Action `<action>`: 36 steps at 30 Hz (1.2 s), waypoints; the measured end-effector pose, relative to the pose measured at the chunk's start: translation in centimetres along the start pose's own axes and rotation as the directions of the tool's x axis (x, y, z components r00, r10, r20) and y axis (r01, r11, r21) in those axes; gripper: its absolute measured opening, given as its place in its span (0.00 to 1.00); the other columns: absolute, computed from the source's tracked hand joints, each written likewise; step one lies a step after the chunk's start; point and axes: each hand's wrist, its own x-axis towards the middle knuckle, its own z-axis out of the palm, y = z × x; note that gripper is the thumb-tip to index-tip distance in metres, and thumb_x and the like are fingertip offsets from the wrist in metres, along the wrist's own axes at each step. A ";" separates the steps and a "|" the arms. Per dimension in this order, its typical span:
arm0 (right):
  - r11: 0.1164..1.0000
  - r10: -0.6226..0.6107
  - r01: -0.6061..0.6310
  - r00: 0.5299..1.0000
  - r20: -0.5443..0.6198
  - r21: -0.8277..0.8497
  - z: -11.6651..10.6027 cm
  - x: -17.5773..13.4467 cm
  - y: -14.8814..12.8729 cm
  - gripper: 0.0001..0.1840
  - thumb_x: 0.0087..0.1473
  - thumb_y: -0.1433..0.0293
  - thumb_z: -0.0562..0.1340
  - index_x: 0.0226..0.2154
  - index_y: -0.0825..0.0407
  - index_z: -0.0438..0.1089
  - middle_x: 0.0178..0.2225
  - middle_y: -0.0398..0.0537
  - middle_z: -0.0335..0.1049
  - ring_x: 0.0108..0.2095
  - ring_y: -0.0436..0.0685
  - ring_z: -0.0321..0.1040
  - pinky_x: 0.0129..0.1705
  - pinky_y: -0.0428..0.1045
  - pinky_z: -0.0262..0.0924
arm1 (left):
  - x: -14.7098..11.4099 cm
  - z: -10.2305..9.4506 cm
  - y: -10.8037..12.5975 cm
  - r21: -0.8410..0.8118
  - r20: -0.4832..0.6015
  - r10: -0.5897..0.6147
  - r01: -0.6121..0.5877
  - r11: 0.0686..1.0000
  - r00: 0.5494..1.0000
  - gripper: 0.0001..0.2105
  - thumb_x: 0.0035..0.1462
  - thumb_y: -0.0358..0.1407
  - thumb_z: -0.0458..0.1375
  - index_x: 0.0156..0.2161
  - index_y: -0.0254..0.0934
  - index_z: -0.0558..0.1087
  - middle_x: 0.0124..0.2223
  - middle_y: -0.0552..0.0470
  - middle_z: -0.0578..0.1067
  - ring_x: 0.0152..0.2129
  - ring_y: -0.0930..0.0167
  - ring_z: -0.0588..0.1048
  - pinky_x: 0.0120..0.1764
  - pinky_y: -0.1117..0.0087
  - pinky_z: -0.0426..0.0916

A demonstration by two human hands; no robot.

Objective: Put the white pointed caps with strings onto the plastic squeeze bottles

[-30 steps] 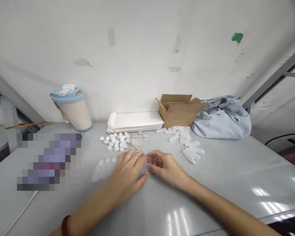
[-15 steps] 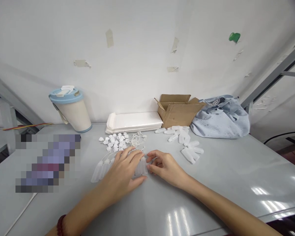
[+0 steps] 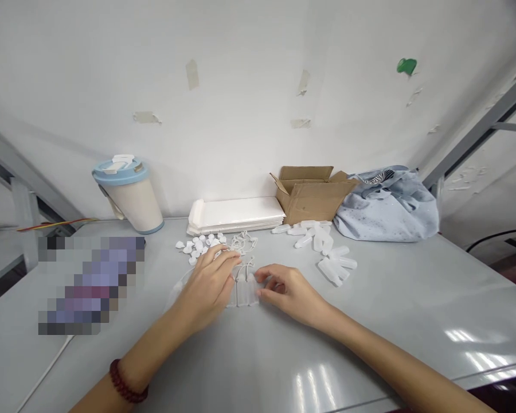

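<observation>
My left hand (image 3: 208,281) reaches over a row of small translucent plastic bottles (image 3: 242,292), palm down, its fingers stretched toward a pile of white caps (image 3: 198,245). It hides the middle of the row and some caps. My right hand (image 3: 284,289) rests on the table at the row's right end. Its fingers are loosely curled, thumb and forefinger apart, with the tips beside or touching the last bottle; I cannot tell which. White cords (image 3: 243,242) lie behind the row, and cord loops rise from the bottle tops.
More loose translucent bottles (image 3: 320,236) lie to the right. Behind are a stack of white envelopes (image 3: 241,212), an open cardboard box (image 3: 318,201) and a light blue cloth bag (image 3: 387,209). A cup with a blue lid (image 3: 131,195) and a blurred-out object (image 3: 92,287) are at left.
My left hand has shifted slightly left and away from me, its thumb drawn in, uncovering bottles at the row's right end. My right hand has stayed about where it was.
</observation>
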 end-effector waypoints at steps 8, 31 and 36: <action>0.999 -0.013 0.013 1.000 0.003 -0.050 0.0 -0.1 -0.4 0.12 0.49 0.71 0.63 0.39 0.56 0.70 0.38 0.50 0.71 0.29 0.50 0.67 0.31 0.46 0.62 | 0.7 -0.1 -0.7 0.047 0.142 -0.063 0.057 0.997 0.988 0.18 0.65 0.37 0.41 0.47 0.37 0.73 0.56 0.48 0.69 0.57 0.57 0.54 0.55 0.48 0.55; 0.999 -0.024 0.024 1.000 -0.003 -0.036 -0.3 -0.2 -0.4 0.11 0.51 0.70 0.61 0.38 0.55 0.70 0.37 0.50 0.72 0.30 0.51 0.69 0.31 0.47 0.64 | 1.0 -0.6 -1.3 -0.160 0.016 -0.302 0.300 0.940 0.953 0.22 0.65 0.44 0.41 0.57 0.38 0.65 0.60 0.48 0.65 0.59 0.61 0.56 0.59 0.52 0.51; 0.996 -0.059 0.052 0.995 -0.083 -0.078 -1.9 0.4 0.0 0.10 0.53 0.69 0.60 0.39 0.54 0.69 0.39 0.50 0.72 0.34 0.54 0.71 0.34 0.49 0.66 | 1.1 -1.0 -1.1 -0.361 -0.033 -0.406 0.368 0.857 0.913 0.22 0.62 0.46 0.45 0.55 0.36 0.68 0.59 0.47 0.67 0.58 0.64 0.60 0.60 0.57 0.52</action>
